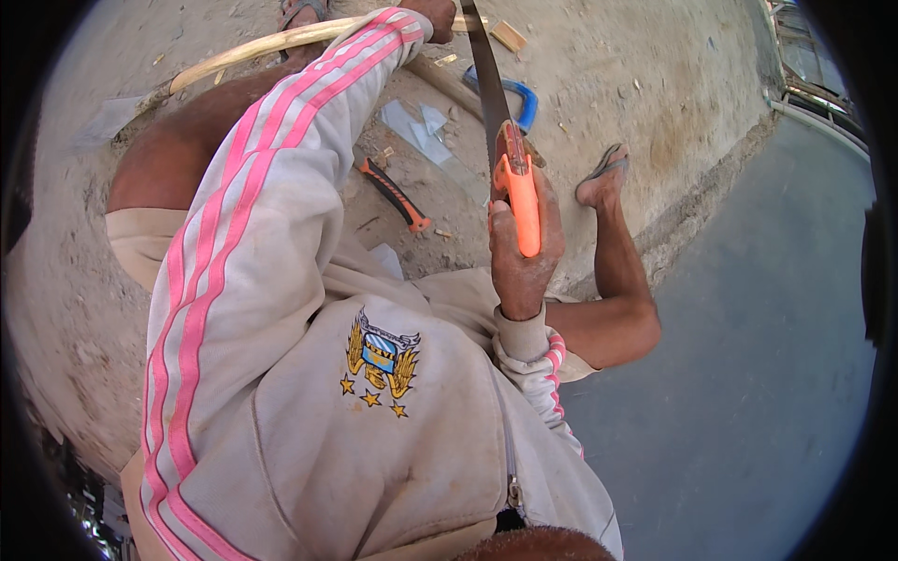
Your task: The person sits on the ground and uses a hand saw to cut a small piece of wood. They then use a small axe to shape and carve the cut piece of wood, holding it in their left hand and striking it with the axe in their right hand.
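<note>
My right hand (524, 252) is closed round the orange handle of a handsaw (486, 79). The blade points up and away, its far end reaching the top edge of the head view. At the top, my left hand (436, 17) grips a pale, slightly curved wooden pole (271, 42), which runs off to the left with its bark-dark end lower. The saw blade is close to the pole's right end, just right of my left hand; whether it touches the wood I cannot tell. Some left fingers are cut off by the frame edge.
On the dirt lie an orange-and-black handled tool (397, 194), clear flat sheets (423, 136), a blue curved tool frame (527, 103), a round stick (447, 86) and a small wood block (508, 35). My sandalled foot (606, 173) is beside a grey slab (730, 374).
</note>
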A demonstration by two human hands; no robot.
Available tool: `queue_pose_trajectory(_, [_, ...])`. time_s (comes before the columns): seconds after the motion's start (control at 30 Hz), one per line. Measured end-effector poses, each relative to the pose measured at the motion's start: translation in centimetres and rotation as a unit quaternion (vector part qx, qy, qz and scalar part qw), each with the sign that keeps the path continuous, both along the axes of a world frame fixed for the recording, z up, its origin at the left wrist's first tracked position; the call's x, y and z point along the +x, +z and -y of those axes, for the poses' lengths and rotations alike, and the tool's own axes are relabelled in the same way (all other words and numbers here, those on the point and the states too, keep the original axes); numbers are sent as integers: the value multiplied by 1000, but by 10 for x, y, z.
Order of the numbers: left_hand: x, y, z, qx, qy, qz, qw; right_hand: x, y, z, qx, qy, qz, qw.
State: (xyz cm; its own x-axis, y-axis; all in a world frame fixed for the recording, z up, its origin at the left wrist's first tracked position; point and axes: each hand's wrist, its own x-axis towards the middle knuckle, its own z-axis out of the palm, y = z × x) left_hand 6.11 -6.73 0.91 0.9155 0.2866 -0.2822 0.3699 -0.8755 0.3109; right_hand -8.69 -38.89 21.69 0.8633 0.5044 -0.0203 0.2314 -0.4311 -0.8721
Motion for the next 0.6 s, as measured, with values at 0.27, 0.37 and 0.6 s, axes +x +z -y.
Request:
queue_pose_trajectory(0.27, [0, 6, -13, -1, 45, -14, 999, 4, -1, -5, 27, 22, -25, 999])
queue_pose_trajectory(0.37, [-13, 15, -24, 12, 74, 9, 997, 7, 5, -13, 22, 61, 9, 998])
queue_pose_trajectory(0.6, [-19, 4, -25, -49, 6, -4, 999, -7, 20, 25, -23, 41, 13, 999])
